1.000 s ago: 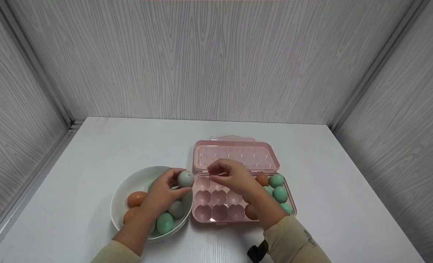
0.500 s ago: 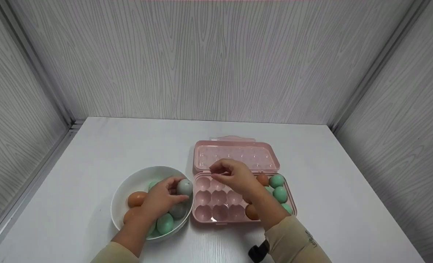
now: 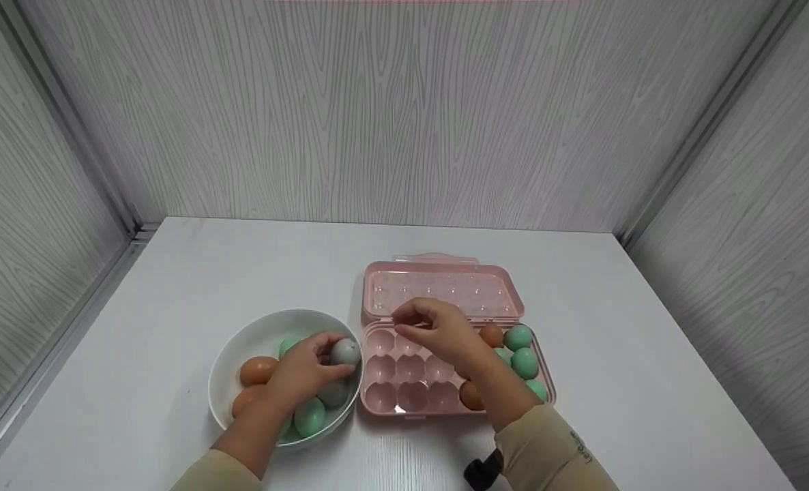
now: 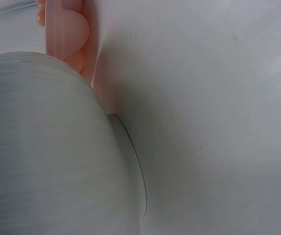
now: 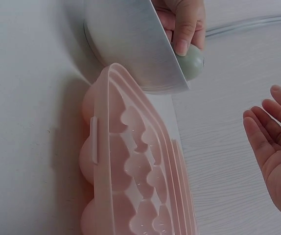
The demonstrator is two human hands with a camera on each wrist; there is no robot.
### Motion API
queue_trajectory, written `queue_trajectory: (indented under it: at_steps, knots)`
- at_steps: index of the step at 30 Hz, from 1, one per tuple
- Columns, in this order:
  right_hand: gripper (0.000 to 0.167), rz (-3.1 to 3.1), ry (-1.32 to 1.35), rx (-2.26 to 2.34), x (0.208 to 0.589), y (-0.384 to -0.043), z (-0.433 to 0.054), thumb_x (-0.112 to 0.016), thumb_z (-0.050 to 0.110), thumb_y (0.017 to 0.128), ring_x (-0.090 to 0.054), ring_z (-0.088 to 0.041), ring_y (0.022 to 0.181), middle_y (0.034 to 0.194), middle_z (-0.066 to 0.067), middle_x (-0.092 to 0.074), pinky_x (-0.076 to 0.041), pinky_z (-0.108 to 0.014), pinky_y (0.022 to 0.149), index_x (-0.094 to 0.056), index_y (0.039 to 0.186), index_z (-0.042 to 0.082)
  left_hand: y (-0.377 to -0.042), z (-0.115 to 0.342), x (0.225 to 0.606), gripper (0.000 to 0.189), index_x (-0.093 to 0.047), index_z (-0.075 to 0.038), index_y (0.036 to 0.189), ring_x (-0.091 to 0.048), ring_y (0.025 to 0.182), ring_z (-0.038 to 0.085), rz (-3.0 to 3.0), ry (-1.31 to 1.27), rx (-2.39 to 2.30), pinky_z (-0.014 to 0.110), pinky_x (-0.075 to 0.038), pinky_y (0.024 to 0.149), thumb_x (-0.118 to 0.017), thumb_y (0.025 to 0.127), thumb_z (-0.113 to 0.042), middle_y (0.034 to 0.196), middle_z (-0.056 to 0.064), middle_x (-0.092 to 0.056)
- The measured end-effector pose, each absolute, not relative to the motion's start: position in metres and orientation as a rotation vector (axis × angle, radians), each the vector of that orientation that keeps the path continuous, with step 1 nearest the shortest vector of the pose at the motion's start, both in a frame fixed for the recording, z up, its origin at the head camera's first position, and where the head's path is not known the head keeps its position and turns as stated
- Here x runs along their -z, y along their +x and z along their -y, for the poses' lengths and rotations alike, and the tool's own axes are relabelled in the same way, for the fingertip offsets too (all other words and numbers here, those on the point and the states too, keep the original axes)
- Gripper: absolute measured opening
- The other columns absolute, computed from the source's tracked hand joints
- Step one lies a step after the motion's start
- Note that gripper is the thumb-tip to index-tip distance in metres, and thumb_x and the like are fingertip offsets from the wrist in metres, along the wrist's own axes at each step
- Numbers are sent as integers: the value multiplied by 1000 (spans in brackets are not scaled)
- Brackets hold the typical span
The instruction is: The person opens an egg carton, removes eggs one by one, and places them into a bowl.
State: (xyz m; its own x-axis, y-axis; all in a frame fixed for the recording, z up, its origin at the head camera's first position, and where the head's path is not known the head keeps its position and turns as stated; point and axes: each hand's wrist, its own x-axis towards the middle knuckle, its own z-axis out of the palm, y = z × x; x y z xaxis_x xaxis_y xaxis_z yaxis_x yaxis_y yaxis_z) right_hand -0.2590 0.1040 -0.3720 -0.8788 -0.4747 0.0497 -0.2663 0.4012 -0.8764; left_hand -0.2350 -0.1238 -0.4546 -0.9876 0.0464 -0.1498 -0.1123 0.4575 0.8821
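Observation:
With thumb and fingers my left hand (image 3: 302, 374) pinches a pale grey-green egg (image 3: 346, 351) at the right rim of the white bowl (image 3: 235, 348). In the right wrist view that egg (image 5: 193, 64) shows beside the bowl's rim. Orange, green and grey eggs lie in the bowl, partly hidden by my left hand and forearm. Over the pink egg carton (image 3: 411, 356) my right hand (image 3: 438, 333) hovers with relaxed fingers, holding nothing; the right wrist view shows its palm and spread fingers. Brown eggs (image 3: 471, 395) and green eggs (image 3: 525, 363) sit in the carton's right-hand cups.
The carton's lid (image 3: 445, 283) lies folded back behind its cups. Close to the bowl's right side stands the carton, on a white table (image 3: 616, 382). A small black object (image 3: 481, 472) shows by my right sleeve. Grey wood-grain walls (image 3: 404, 116) enclose the table.
My left hand has lowered a little and drawn slightly left with the egg, from above the bowl's right rim to lower at its edge. The right hand has barely moved.

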Motion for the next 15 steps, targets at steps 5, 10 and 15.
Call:
queue_trajectory:
  at_steps: [5,10,15]
  knots:
    - [17,-2437,-656,1480,373,-259,-105,-62,10,86,-59,-19,93,98,-8,-64,-50,-28,84,-64,103,9,-235,124,454,51,-58,-17,119,-54,111,20,-2538,-50,-1580,41,-44,95,-76,73,-28,118,1,-59]
    - [17,-2437,-654,1490,373,-258,-105,-63,11,86,-59,-20,93,99,-8,-64,-51,-28,83,-64,103,10,-234,124,454,54,-56,-16,124,-53,115,21,-2513,-46,-1613,40,-43,96,-76,74,-21,123,3,-57]
    - [17,-2436,-635,1496,373,-258,-106,-63,12,86,-58,-20,92,98,-5,-63,-51,-28,83,-65,103,11,-234,124,454,55,-56,-17,125,-52,115,20,-2512,-43,-1607,40,-42,97,-76,74,-20,124,3,-56]
